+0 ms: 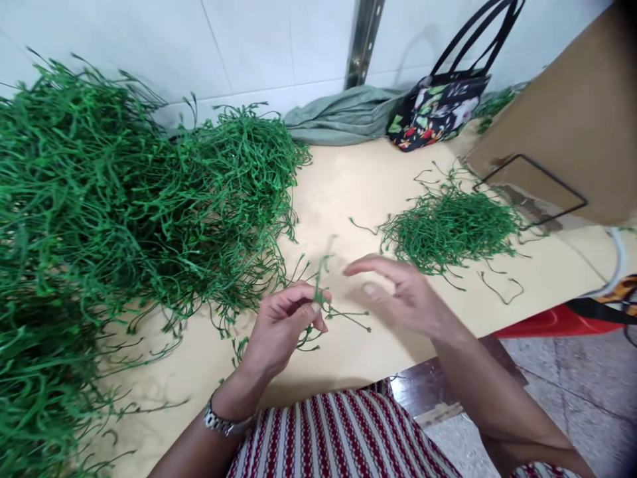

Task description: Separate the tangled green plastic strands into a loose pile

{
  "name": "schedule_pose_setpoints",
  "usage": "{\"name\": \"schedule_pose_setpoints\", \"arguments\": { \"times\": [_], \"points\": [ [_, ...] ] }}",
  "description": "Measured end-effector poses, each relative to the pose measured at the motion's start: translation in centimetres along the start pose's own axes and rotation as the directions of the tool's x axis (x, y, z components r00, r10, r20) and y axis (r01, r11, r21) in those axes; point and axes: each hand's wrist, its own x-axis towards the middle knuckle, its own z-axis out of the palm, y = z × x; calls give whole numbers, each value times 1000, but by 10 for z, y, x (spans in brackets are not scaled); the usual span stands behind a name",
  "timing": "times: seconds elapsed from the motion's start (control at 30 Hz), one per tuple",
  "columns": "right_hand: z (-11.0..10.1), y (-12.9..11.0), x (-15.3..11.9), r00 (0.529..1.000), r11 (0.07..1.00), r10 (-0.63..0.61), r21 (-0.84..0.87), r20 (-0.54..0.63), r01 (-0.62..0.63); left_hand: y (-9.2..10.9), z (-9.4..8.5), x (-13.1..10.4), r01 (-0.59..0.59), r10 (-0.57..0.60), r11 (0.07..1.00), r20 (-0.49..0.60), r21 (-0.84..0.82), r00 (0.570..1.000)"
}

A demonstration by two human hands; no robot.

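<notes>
My left hand [286, 322] pinches a green artificial plant stem [319, 292] between thumb and fingers. Thin branches with small knobbed tips spread from it above and to the right, and the upper end is blurred. To the right of it my right hand [398, 289] hovers with thumb and forefinger apart and nothing seen between them. Beyond that hand lies a low pile of short green stem pieces [455, 226]. A much larger heap of branched green stems [124, 192] fills the left side of the table.
Against the tiled wall lie a grey-green cloth [343, 116] and a black floral handbag [438, 109]. At the right, a cardboard box [562, 126] stands by a black wire frame [552, 172]. The cream tabletop [328, 179] ends near my body; a red object [552, 322] sits below its right edge.
</notes>
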Motion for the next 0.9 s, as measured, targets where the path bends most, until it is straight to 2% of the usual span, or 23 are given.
{"name": "schedule_pose_setpoints", "arguments": {
  "times": [0.07,0.17,0.23,0.43,0.5,0.6,0.73,0.9],
  "points": [
    [25,-6,2,983,987,28,151,180,-56,-1,1,-2,-19,19,999,1,-31,1000],
    [47,-4,2,970,943,66,302,235,-138,-6,0,-3,-53,53,998,-2,-14,999],
    [53,0,-1,975,925,84,347,207,-153,-9,-3,-3,-78,78,996,-1,30,997],
    [58,3,-10,997,943,42,327,62,-60,-10,-7,-3,-74,66,990,69,118,995],
    [60,2,-11,997,938,58,337,56,-73,-11,-6,-3,-110,102,984,63,140,993],
    [62,0,-12,991,917,101,377,93,-129,-14,-4,-3,-173,173,982,13,81,985],
    [68,2,-14,978,869,150,451,147,-201,-17,-2,-3,-180,182,982,-47,53,982],
    [79,5,-17,976,828,206,520,69,-211,-15,-2,-1,-180,189,977,-73,112,979]
  ]
}}
